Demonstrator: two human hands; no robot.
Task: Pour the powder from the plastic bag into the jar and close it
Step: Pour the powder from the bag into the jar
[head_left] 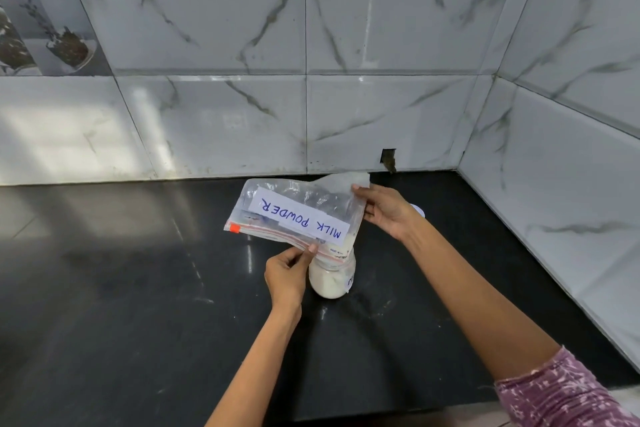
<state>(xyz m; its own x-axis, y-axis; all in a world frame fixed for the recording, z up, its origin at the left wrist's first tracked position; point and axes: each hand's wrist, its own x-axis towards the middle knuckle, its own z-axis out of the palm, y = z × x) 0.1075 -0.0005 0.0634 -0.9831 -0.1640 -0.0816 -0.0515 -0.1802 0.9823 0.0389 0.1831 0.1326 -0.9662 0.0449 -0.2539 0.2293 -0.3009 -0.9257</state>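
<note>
A clear zip bag (294, 210) with a white label reading "MILK POWDER" is held upside down, its mouth corner over a glass jar (330, 282). The jar stands on the black counter and holds white powder. My left hand (287, 274) pinches the bag's zip edge just left of the jar. My right hand (384, 210) grips the bag's raised bottom end, behind and above the jar. The jar's mouth is hidden by the bag. A white rounded object (418, 210), possibly the lid, peeks out behind my right hand.
The black stone counter (138, 288) runs left and towards me. White marble-look tiled walls (346, 114) close it off at the back and right, forming a corner. A small dark hole (388, 158) sits in the back wall near counter level.
</note>
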